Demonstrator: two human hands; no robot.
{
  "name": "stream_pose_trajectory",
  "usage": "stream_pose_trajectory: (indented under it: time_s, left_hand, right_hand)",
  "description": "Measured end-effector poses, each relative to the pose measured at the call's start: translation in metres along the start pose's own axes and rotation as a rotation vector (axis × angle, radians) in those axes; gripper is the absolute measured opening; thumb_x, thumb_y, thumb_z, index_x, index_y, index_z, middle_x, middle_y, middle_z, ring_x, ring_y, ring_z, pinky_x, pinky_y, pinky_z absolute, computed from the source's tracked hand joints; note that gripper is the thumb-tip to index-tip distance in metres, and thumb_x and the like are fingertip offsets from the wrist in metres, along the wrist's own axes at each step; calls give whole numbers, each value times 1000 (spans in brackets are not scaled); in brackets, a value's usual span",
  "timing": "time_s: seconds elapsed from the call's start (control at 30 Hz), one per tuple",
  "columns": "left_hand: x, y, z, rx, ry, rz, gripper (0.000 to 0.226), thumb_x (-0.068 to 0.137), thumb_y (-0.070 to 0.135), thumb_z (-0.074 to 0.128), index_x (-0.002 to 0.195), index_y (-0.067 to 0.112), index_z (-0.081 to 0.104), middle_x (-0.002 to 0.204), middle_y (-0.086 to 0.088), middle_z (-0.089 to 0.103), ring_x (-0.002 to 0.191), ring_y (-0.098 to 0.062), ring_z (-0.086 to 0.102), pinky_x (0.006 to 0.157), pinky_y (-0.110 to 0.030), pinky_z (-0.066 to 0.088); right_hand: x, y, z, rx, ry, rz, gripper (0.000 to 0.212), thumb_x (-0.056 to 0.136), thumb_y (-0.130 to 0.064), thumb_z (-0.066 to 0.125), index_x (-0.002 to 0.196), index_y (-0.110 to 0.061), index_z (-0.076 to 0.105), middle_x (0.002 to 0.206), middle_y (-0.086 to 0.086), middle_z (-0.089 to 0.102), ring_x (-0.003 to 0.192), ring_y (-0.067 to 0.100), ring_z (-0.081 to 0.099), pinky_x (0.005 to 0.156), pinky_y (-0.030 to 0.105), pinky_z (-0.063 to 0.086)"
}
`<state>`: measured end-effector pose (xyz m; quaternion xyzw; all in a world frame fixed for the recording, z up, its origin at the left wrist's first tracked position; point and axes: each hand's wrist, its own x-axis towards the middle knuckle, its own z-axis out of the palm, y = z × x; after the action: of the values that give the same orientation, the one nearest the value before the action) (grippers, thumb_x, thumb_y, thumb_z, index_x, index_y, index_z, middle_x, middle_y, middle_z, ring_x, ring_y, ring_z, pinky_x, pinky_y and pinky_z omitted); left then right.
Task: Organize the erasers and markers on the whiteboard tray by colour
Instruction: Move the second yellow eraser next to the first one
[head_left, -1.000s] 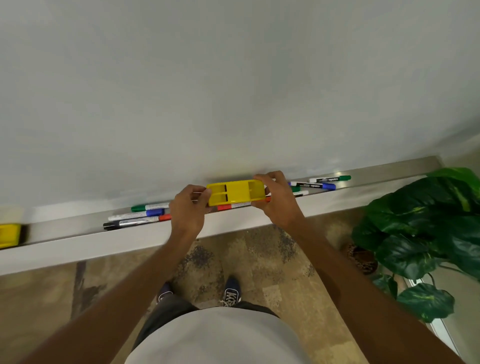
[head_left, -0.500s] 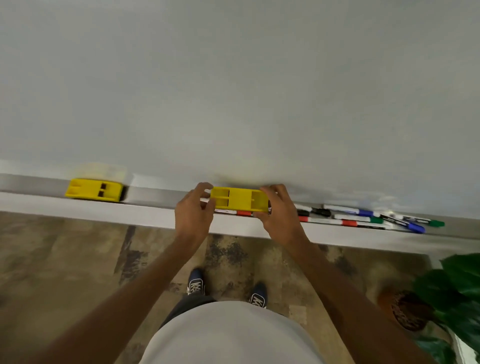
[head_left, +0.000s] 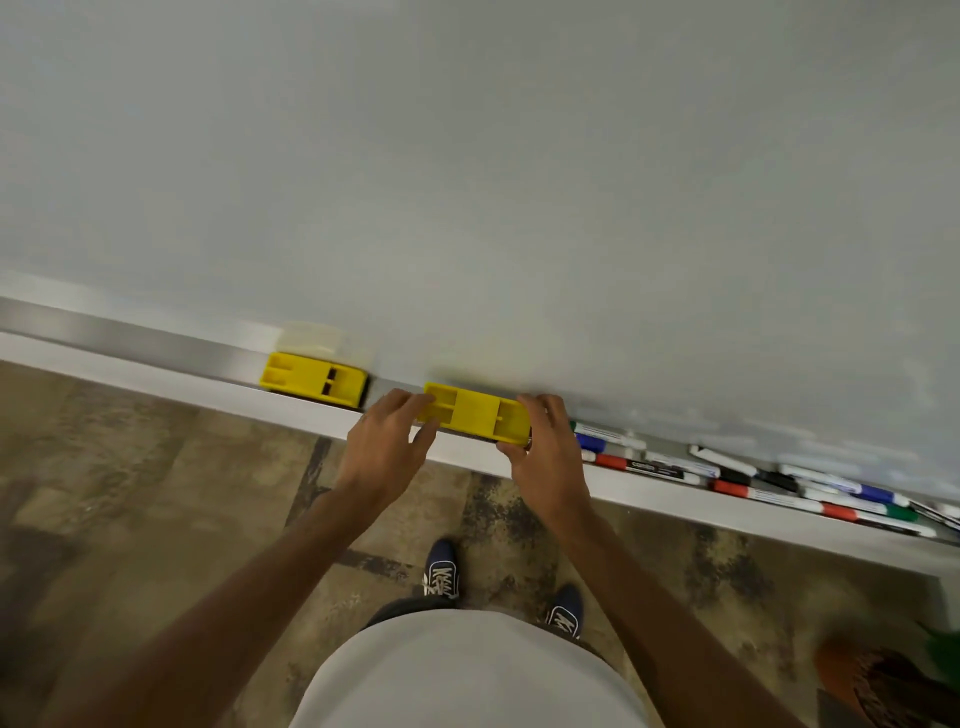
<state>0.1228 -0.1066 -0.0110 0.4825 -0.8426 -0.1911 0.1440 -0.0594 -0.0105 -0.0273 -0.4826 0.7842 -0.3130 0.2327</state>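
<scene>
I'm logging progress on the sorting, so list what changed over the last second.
The yellow plastic eraser held between both hands moved left along the metal whiteboard tray, past the colour-capped markers formerly on its left; all markers now lie to its right. It is now close to the second yellow eraser. The left hand and right hand still grip its ends; the second eraser and markers appear unmoved.

held eraser (head_left: 475, 414) | moved left along tray (head_left: 156, 340) | now near second eraser (head_left: 313, 379) | clear of markers (head_left: 649, 466)
</scene>
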Motion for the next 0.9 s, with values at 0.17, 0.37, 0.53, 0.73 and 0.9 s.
stream_pose_trajectory:
  time_s: [0.17,0.37,0.53,0.73,0.9]
  left_hand:
    - [-3,-39,-12,89,-110,15,53,85,26,77,134,13,61,99,-14,61,85,-35,63,69,-42,52]
    - [-4,-66,-21,157,-251,-33,73,86,35,73,150,21,41,123,-16,51,102,-36,60,81,-46,53]
    - [-3,-82,-19,241,-384,-88,85,89,50,63,157,31,16,163,-14,8,134,-37,46,94,-51,52]
    - [1,-90,-19,276,-469,-129,88,92,56,55,157,39,-1,166,-15,-9,102,-34,68,79,-45,57]
    - [-2,-92,-17,275,-471,-144,89,92,55,55,157,38,-3,166,-15,-10,104,-33,68,84,-47,56]
  right_hand:
    - [4,-22,34,-7,34,0,61,83,-14,77,136,-9,48,139,11,46,127,27,49,103,37,47]
    - [12,-42,64,-19,24,0,63,81,-9,77,137,-6,48,140,16,45,129,33,48,103,45,46]
    - [16,-48,81,-34,13,13,66,83,-8,75,141,-3,45,144,19,42,133,34,44,109,42,42]
    - [18,-50,92,-57,22,26,64,84,-8,74,140,-3,45,142,20,43,130,35,47,104,45,46]
    - [19,-52,96,-45,54,56,61,83,-8,76,136,-7,45,139,18,44,123,37,52,97,44,52]
